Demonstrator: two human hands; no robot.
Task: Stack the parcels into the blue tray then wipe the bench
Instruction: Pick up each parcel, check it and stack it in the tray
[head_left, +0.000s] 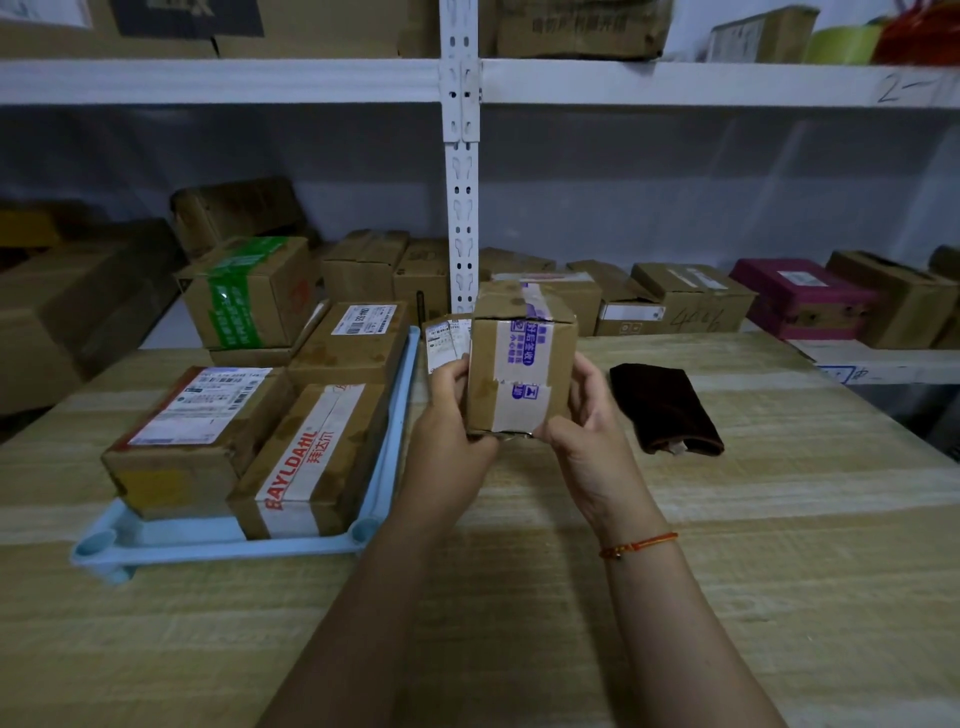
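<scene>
A small cardboard parcel with purple-printed tape (521, 358) is held above the bench between both hands. My left hand (451, 441) grips its left side and my right hand (587, 415) grips its right side and lower corner. The light blue tray (218, 540) lies on the bench to the left. In it sit a BAYLDAHL-taped box (311, 457), a box with a white label (192, 431), another labelled box (353, 343) behind, and a green-taped box (249, 291) stacked at the back. A dark brown cloth (665, 408) lies folded on the bench to the right.
The wooden bench (519, 597) stretches toward me. Behind it a white shelf post (461, 208) rises, with several cardboard boxes (691, 296) and a magenta box (800, 296) on the shelf. A small labelled box (441, 338) stands just behind my left hand.
</scene>
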